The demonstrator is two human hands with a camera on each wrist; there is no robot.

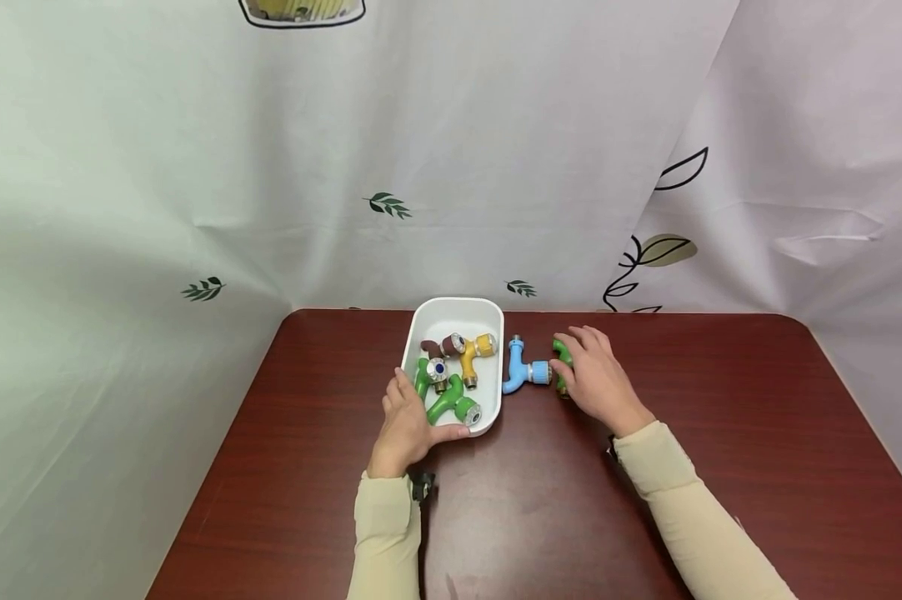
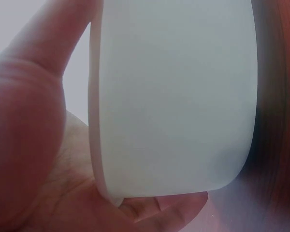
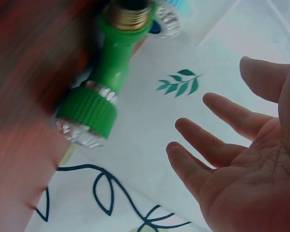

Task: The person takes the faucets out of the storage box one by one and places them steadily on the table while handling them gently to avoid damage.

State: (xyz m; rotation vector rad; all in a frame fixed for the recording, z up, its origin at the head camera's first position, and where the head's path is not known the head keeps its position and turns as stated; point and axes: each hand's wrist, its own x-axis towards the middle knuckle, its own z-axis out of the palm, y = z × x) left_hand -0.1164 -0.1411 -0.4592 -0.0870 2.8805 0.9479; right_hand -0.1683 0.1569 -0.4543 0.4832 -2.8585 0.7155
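My left hand (image 1: 406,423) grips the near left corner of a white plastic tray (image 1: 462,308). Its thumb lies along the near rim and its fingers along the left side; the left wrist view shows the tray wall (image 2: 179,96) close up. Inside the tray are two green taps (image 1: 445,400), a yellow tap (image 1: 468,360) and a brown tap (image 1: 439,347). Over a green tap (image 3: 111,67) on the table, my right hand (image 1: 597,373) hovers with fingers spread; in the right wrist view they are apart from it. The hand partly hides this tap in the head view.
A light blue tap (image 1: 518,371) lies between the tray and the right-hand green tap. The reddish-brown table (image 1: 541,500) ends at a pale printed curtain (image 1: 451,167) behind the tray.
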